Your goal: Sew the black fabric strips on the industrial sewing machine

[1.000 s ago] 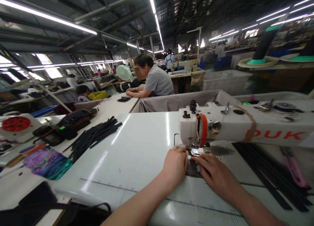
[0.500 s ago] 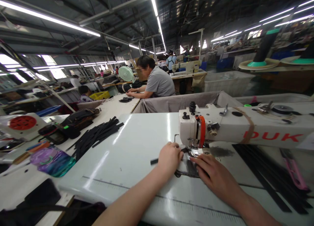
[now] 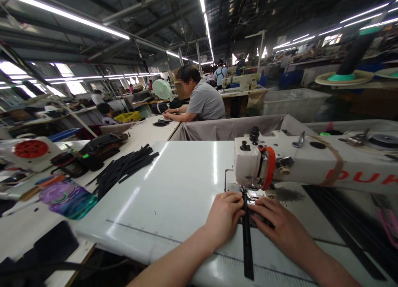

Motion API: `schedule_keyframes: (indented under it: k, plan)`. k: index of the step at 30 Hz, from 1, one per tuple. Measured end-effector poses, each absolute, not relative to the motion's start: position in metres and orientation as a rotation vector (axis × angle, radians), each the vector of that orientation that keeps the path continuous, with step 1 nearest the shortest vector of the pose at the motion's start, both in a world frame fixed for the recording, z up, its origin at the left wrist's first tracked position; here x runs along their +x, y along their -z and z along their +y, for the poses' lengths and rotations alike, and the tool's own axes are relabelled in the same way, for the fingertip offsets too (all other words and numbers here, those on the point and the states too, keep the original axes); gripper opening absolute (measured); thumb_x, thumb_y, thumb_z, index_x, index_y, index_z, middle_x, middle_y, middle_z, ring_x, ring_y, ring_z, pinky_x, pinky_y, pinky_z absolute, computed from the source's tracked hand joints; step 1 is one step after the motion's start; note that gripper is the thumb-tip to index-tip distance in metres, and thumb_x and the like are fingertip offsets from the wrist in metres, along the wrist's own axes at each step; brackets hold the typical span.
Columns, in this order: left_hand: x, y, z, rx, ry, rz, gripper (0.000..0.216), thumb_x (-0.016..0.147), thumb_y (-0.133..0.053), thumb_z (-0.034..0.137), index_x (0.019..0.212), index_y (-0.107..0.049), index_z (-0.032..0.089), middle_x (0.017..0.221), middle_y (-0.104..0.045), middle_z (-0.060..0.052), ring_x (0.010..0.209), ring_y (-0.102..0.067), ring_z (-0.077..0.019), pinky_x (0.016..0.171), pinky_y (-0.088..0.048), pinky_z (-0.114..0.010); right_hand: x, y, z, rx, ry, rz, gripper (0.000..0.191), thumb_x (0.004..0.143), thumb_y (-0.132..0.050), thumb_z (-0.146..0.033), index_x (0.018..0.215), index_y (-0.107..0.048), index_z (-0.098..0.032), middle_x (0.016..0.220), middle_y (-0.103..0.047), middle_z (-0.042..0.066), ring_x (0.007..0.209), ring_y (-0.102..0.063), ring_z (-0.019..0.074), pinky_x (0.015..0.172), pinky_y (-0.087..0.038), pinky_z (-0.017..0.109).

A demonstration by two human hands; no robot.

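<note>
A black strip (image 3: 247, 241) runs from under the presser foot of the white sewing machine (image 3: 289, 158) toward me, across the ruler marks on the table. My left hand (image 3: 225, 216) is closed at the strip's left edge, thumb and fingertips pinching it just before the needle. On the other side, my right hand (image 3: 276, 218) lies beside the metal foot, fingers stretched out and resting on the machine bed close to the strip. The strip's far end is hidden under the machine head.
Loose black strips (image 3: 127, 166) lie at the table's left edge; more black strips (image 3: 342, 229) and pink-handled scissors (image 3: 388, 220) lie under the machine arm. A purple and teal pouch (image 3: 66, 198) sits left. A person in a grey shirt (image 3: 207, 100) works at the bench ahead.
The strip has turned from pointing left to pointing toward me. My left hand has moved nearer and slightly right with it; my right hand stays by the foot. The view has shifted a little.
</note>
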State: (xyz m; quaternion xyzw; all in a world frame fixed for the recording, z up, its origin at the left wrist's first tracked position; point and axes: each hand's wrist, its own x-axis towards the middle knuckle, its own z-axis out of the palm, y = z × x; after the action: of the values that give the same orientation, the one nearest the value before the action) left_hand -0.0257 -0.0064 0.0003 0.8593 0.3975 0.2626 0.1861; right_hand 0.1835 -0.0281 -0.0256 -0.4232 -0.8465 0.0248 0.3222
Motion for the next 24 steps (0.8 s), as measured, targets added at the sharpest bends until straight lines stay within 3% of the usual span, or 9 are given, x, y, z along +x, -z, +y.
schedule_keyframes:
  k: [12, 24]
  plan:
    - [-0.015, -0.012, -0.007, 2.493, -0.595, 1.211, 0.016, 0.092, -0.056, 0.017, 0.103, -0.067, 0.020, 0.117, -0.068, -0.005, 0.114, -0.059, -0.0218, 0.100, -0.049, -0.039, 0.179, 0.018, -0.029, -1.142, -0.066, -2.217, 0.018, 0.095, -0.050, -0.022, 0.108, -0.064, -0.022, 0.100, -0.064, 0.007, 0.092, -0.062, 0.0228, 0.080, -0.055, 0.039]
    - [-0.012, -0.008, -0.010, 2.424, -0.673, 1.268, 0.014, 0.092, -0.057, 0.017, 0.100, -0.068, 0.020, 0.120, -0.067, -0.003, 0.116, -0.056, -0.0233, 0.100, -0.046, -0.041, 0.178, 0.006, -0.039, -1.146, -0.107, -2.160, 0.021, 0.092, -0.047, -0.017, 0.105, -0.063, -0.023, 0.097, -0.063, 0.007, 0.091, -0.062, 0.0218, 0.078, -0.055, 0.036]
